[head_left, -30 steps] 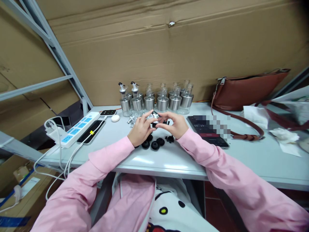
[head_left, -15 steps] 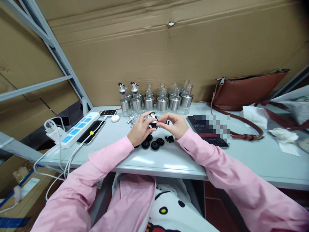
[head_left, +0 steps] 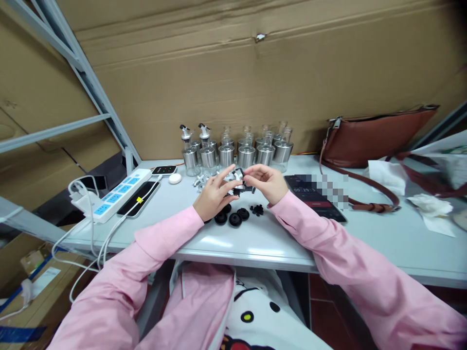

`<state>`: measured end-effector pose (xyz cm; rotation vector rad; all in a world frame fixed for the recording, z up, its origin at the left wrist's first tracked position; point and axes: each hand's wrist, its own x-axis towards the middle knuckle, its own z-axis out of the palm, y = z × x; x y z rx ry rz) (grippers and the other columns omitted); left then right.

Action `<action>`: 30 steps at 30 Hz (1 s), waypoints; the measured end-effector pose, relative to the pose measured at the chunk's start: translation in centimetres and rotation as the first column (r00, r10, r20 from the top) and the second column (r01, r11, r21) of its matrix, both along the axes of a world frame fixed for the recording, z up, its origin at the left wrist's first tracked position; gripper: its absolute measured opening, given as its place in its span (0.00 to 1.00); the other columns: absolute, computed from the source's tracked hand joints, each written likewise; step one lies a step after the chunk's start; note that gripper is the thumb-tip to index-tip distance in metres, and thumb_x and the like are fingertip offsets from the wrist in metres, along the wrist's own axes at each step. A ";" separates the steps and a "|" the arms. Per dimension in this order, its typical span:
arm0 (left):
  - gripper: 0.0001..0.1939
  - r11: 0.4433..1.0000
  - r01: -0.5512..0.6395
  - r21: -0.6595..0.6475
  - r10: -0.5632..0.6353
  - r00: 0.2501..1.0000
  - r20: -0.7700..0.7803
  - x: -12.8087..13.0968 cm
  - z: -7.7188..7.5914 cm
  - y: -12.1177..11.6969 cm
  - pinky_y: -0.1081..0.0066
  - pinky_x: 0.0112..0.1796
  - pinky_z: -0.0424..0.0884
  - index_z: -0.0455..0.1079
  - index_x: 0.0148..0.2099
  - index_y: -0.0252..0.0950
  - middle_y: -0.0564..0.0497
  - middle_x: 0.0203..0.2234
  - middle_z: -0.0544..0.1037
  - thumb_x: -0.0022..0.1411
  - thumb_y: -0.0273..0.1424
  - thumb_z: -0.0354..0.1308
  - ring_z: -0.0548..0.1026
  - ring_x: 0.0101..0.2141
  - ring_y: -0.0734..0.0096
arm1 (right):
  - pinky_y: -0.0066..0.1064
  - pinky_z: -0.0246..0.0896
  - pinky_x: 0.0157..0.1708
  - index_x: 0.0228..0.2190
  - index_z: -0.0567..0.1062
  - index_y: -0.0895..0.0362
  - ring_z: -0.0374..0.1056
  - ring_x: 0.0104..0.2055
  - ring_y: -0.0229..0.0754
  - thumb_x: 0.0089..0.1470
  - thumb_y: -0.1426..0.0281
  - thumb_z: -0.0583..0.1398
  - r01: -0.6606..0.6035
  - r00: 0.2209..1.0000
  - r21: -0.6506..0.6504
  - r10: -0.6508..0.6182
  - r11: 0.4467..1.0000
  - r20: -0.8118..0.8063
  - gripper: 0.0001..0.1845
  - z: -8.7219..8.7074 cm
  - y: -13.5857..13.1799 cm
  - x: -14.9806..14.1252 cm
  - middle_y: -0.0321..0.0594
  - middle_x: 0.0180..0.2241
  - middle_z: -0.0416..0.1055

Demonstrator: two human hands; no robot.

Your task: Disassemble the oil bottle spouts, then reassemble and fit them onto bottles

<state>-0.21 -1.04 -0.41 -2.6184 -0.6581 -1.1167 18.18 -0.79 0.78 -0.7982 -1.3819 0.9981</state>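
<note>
Both hands meet over the middle of the grey counter [head_left: 365,243], just in front of the bottle row. Left hand [head_left: 213,194] and right hand [head_left: 268,182] share one small black-and-silver pourer cap [head_left: 239,182], held up off the counter between them. Left grip: thumb and forefinger pinching the cap's left side, other fingers fanned out above. Right grip: fingertips pressed on the cap's right end, hand curled. Cap mostly hidden by fingers, exact shape hard to tell.

Directly under and near the hands: three black round rubber stoppers [head_left: 233,218] lying flat on the counter, close together, just by the left wrist. Right of them a little heap of tiny black bits [head_left: 257,209]. Some loose silver parts [head_left: 200,181] sit behind the left hand, partly hidden.

Behind the hands: row of glass bottles with steel collars [head_left: 246,154] standing upright against the cardboard wall [head_left: 233,73]; the two at the left end already carry pourer tops [head_left: 185,131], the rest show open necks.

Left side: white-and-blue power strip [head_left: 116,190] with white cables [head_left: 87,228] trailing off the counter edge, a dark phone [head_left: 137,198] lying flat just beside it, a small black device [head_left: 164,169] and a white oval object [head_left: 175,178] further back. Metal shelf frame [head_left: 91,87] stands behind that.

Right side: a dark tablet [head_left: 317,197] flat on the counter, just beside the right forearm, screen partly blurred. Brown leather bag [head_left: 375,136] leans on the wall, strap looping across the counter. Crumpled white tissues [head_left: 426,206] at far right.

Pink sleeves [head_left: 164,233] cover both arms.
</note>
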 end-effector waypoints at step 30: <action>0.19 0.994 -0.110 0.027 0.111 0.994 -0.019 -0.2 -0.1 -0.1 0.64 0.45 0.61 0.62 0.51 0.36 0.38 0.56 0.62 0.65 0.43 0.42 0.68 0.50 0.63 | 0.33 0.67 0.30 0.29 0.75 0.57 0.67 0.27 0.37 0.33 0.57 0.68 -0.057 0.994 0.081 0.049 0.995 0.095 0.21 0.2 -0.6 0.1 0.38 0.26 0.73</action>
